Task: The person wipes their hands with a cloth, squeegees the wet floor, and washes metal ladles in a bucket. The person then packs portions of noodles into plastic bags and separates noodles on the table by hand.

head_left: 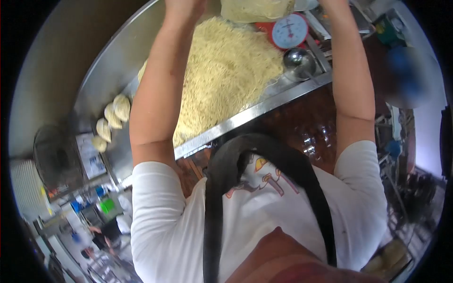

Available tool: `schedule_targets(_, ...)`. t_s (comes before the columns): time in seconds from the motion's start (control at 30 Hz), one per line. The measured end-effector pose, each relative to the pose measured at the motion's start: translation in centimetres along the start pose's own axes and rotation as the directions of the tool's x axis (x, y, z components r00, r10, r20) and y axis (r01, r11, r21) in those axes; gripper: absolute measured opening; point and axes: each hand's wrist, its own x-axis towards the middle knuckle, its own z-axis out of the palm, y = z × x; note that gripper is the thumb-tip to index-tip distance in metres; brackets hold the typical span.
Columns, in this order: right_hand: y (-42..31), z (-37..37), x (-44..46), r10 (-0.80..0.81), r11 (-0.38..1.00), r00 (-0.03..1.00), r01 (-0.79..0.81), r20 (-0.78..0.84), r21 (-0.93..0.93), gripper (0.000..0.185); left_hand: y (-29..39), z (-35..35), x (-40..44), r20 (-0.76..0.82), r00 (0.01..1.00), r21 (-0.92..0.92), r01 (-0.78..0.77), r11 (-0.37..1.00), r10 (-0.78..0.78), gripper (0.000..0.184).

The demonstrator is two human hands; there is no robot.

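Observation:
Only the base of my left hand (185,6) shows at the top edge, above the big pile of pale yellow noodles (226,70). My right hand (333,4) is likewise cut off by the top edge, to the right of a dial scale (289,31) with a red body. The fingers of both hands lie out of frame, so what they hold is hidden. Between the hands, a clear plastic bag of noodles (257,9) appears at the scale's upper left, partly cut off. A shiny round metal ladle or bowl (299,62) lies just below the dial.
A raised metal rim (255,112) borders the steel worktop in front of my body. Several filled noodle bags (113,115) sit in a row on the left. In the lower left background, another person (111,233) stands among kitchen equipment. Shelving (401,174) lines the right side.

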Motion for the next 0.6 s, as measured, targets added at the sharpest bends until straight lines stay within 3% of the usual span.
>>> schedule_targets(0.07,-2.7,0.1,-2.5,0.068,0.986,0.997,-0.07,0.021,0.15,0.033,0.8,-2.7,-2.3,-0.042,0.991,0.131,0.135,0.982,-0.13,0.027)
schedule_targets(0.13,-1.0,2.8,-5.5,-0.216,0.953,0.903,0.111,0.372,0.283,0.024,-3.3,-6.1,-5.6,-0.083,0.988,0.212,0.145,0.967,-0.13,0.031)
schedule_targets(0.2,0.8,9.3,-10.8,-0.232,0.953,0.821,0.084,0.521,0.291,0.021,-6.7,-7.5,-11.2,-0.089,0.913,-0.028,0.398,0.917,-0.398,0.036)
schedule_targets(0.23,1.2,13.6,-13.9,-0.1,0.976,0.843,-0.019,0.529,0.215,0.022,-8.8,-8.6,-13.8,-0.136,0.878,-0.007,0.462,0.887,-0.459,0.036)
schedule_targets(0.3,0.0,16.7,-18.8,-0.071,0.977,0.719,-0.092,0.691,0.195,0.023,-12.6,-10.8,-18.7,-0.216,0.808,-0.022,0.558,0.83,-0.549,0.035)
schedule_targets(0.37,-4.6,16.3,-22.0,-0.254,0.914,0.883,0.085,0.394,0.397,0.02,-12.7,-12.2,-21.4,-0.266,0.766,-0.092,0.584,0.807,-0.585,0.033)
schedule_targets(0.47,-11.7,14.8,-23.8,-0.384,0.76,0.858,0.084,0.342,0.645,0.027,-9.9,-12.4,-24.3,-0.289,0.74,-0.151,0.592,0.792,-0.608,0.031)
schedule_targets(0.53,-12.7,18.1,-24.9,-0.389,0.907,0.535,0.082,0.75,0.412,0.031,-8.8,-11.7,-25.6,-0.26,0.736,-0.101,0.622,0.776,-0.624,0.031)
schedule_targets(0.57,-12.8,19.3,-26.0,-0.309,0.951,0.334,0.126,0.89,0.283,0.033,-9.3,-11.9,-26.5,-0.238,0.754,-0.108,0.606,0.788,-0.612,0.03)
schedule_targets(0.6,-13.0,19.5,-27.2,-0.235,0.967,0.339,-0.018,0.911,0.256,0.033,-9.2,-12.2,-26.7,-0.241,0.75,-0.122,0.606,0.786,-0.616,0.031)
